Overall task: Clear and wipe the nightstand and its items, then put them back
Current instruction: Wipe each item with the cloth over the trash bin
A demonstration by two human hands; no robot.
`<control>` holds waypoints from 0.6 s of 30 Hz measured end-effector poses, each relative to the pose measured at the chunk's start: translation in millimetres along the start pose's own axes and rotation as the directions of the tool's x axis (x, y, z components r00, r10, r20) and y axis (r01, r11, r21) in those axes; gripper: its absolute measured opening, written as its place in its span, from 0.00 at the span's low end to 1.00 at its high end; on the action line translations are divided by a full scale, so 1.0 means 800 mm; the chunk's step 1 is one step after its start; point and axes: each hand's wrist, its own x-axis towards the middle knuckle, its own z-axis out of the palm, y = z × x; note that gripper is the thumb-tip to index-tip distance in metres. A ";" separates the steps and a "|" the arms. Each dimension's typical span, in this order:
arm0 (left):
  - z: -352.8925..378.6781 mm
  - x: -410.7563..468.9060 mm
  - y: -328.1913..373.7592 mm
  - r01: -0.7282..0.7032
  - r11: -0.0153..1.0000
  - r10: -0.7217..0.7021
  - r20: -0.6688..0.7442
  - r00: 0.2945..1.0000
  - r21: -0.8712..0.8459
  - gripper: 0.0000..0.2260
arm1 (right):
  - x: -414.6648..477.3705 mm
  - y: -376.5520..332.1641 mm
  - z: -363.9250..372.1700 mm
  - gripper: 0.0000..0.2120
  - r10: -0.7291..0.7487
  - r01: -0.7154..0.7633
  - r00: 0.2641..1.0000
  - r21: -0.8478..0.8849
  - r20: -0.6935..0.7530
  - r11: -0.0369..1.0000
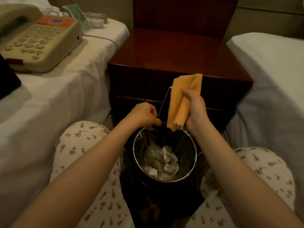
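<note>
White-sheeted beds fill both sides of the view: the left bed [57, 99] carries the cleared items, and the right bed [271, 76] shows only sheet. Between them stands the dark red wooden nightstand [172, 51], its glossy worktop catching a dull reflection, a drawer line running across its front. The person sits facing it, knees in floral-print trousers [79, 145] spread to either side of a round waste bin [195, 150] with a shiny metal rim and a dark liner. Crumpled white paper [161, 162] lies in the bottom of it.

On the left bed sits a beige push-button telephone [41, 41] with an orange label above its keypad, and its cord [105, 39] trails across the sheet toward the nightstand. A black object [8, 76] is cut off by the left edge of the frame.

The orange cloth [182, 102], folded lengthwise, is held upright over the far rim of the bin, in front of the nightstand's drawer. The right hand [195, 109] grips it, fingers curled round its middle. The left hand [144, 115] is curled too, thumb and fingers pinching a thin metal rod [164, 101] that rises at a slant from the bin's rim (the thumbnail looks dark).

Farther back on the left bed lie a green packet [79, 15] and some small pale items too blurred to name.
</note>
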 end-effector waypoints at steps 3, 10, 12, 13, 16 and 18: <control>0.000 -0.001 0.010 0.016 0.959 0.002 0.063 0.998 -0.284 0.07 | -0.013 0.014 -0.001 0.16 -0.497 0.558 0.817 -0.613 0.292 0.558; -0.004 -0.014 0.016 0.148 0.894 -0.046 0.243 0.969 -0.422 0.04 | 0.016 0.025 -0.014 0.22 -0.464 0.526 0.784 -0.838 0.412 0.147; -0.002 -0.015 0.017 0.190 0.906 -0.095 0.257 0.962 -0.379 0.03 | 0.026 0.023 -0.020 0.22 -0.455 0.460 0.829 -0.859 0.325 0.224; -0.001 -0.014 0.017 0.203 0.902 -0.110 0.251 0.962 -0.382 0.06 | 0.024 0.023 -0.020 0.21 -0.461 0.463 0.831 -0.845 0.311 0.266; 0.000 -0.011 0.016 0.172 0.870 -0.095 0.186 0.978 -0.461 0.11 | 0.008 0.029 -0.011 0.22 -0.448 0.616 0.761 -0.739 0.469 0.272; -0.001 -0.011 0.016 0.131 0.877 -0.063 0.160 0.985 -0.463 0.11 | 0.002 0.040 -0.005 0.23 -0.415 0.676 0.720 -0.696 0.556 0.240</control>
